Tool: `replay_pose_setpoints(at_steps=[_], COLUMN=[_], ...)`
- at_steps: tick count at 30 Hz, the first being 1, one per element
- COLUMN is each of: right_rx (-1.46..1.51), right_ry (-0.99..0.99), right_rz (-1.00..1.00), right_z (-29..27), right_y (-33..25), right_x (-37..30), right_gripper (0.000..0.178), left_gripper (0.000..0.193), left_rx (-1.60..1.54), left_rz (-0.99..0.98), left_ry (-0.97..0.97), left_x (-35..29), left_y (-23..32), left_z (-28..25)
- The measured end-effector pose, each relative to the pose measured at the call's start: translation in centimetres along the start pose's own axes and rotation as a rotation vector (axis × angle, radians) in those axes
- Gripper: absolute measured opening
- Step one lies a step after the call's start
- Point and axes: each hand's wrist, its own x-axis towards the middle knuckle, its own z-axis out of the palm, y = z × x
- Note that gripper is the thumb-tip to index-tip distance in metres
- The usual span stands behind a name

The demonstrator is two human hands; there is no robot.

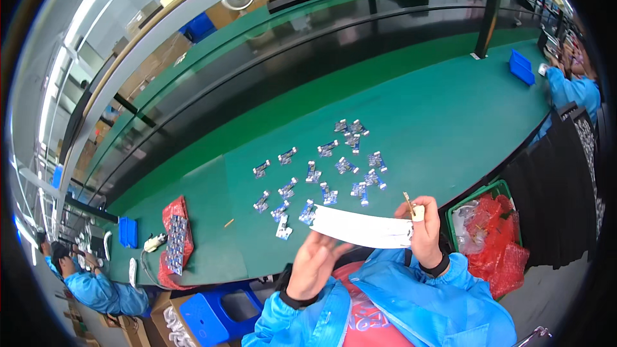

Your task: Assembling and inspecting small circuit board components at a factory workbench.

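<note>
My right hand point(425, 232) is closed round the right end of a long white curved plastic piece point(363, 227). A thin brownish stick-like tool point(408, 204) rises between its fingers and thumb, beside a small cream-coloured part point(418, 213). My left hand point(315, 267) is under the piece's left end with fingers stretched out; whether it touches the piece I cannot tell. Just beyond the piece, several small blue circuit boards point(329, 193) with white connectors are scattered over the green table point(411, 128). One board point(307, 212) lies right by the piece's left end.
Left on the table are a board panel point(175, 244) on red bubble wrap point(177, 208), a cable connector point(154, 242) and a blue bin point(128, 232). A green crate point(453, 234) of red wrap stands at my right. Co-workers in blue sleeves point(569, 90) sit at both ends. A dark conveyor runs behind.
</note>
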Motion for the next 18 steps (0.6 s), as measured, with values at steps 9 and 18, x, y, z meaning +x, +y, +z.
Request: replay_pose_setpoints(at_steps=[9,18], right_rx=[-0.341,-0.667], right_ry=[-0.071,-0.529], right_rz=[-0.364,-0.408], right_z=[3.3,4.6], right_y=[-1.7,-3.1], right_x=[1.7,2.4], right_gripper=[0.012,0.020], left_gripper=[0.041,0.044], left_rx=[-0.137,-0.137], left_rz=[-0.101,-0.063], left_ry=[0.002,0.132], left_x=[0.9,0.4], left_y=[0.7,0.8], left_z=[-2.0,-2.9])
